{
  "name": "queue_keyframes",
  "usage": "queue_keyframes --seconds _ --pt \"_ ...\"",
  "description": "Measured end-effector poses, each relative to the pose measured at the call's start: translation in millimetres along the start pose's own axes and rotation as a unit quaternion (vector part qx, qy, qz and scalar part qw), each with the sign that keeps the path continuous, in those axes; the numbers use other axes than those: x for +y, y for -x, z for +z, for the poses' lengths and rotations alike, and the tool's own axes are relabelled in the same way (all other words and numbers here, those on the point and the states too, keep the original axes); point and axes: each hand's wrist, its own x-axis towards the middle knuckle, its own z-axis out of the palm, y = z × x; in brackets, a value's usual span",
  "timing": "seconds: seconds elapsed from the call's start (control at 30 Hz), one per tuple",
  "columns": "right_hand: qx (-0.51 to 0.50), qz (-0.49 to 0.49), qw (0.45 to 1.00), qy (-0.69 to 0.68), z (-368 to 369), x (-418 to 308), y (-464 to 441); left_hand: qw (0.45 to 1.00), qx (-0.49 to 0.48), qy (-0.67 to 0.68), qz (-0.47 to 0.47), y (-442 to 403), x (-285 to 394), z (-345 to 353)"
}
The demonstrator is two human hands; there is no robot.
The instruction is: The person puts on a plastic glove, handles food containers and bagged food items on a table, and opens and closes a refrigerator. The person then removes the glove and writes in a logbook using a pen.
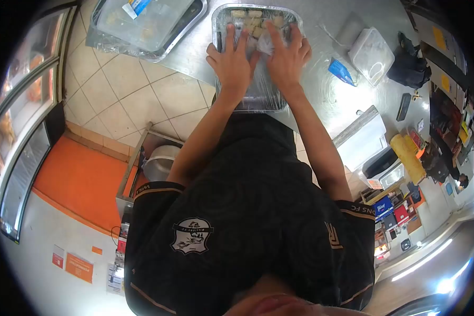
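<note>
A metal tray (pixel 216 31) stands at the edge of the steel table, with several pale, short, roll-like food pieces (pixel 254 22) at its far end. Clear plastic film (pixel 263 87) covers the near part of the tray. My left hand (pixel 234 66) rests over the tray's left side, its fingers stretched apart. On the right side, my right hand (pixel 286 59) is also spread, fingers pointing at the food pieces. Crumpled clear plastic (pixel 266 44) bunches between the two hands, touching or close to my right hand. Whether any fingertip pinches the plastic is hard to see.
Left on the steel table (pixel 321 31) sits a large tray with a plastic-wrapped lid (pixel 142 23). To the right are a blue packet (pixel 342 71), a clear plastic container (pixel 372 55), a black bag (pixel 410 66) and a dark oblong object (pixel 404 107). A metal pot (pixel 161 162) stands below left.
</note>
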Motion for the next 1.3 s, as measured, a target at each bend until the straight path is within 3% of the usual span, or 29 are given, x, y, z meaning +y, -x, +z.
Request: queue_keyframes --seconds 0.57,1.07,1.2,1.3 --pt "-0.032 0.048 0.998 0.011 -3 -24 19 0.996 -0.087 -0.001 -0.013 -3 -4 -14" --pt "0.037 -0.007 0.999 -0.001 5 -34 -6 0.999 -0.042 0.025 0.005 -4 -7 -12" --pt "0.052 0.023 0.998 -0.005 8 -36 -17 0.998 -0.011 0.012 0.068 -5 -16 -1" --pt "0.048 0.092 0.988 -0.114 -27 -38 -8 0.992 -0.020 0.015 0.121 -13 -17 4"
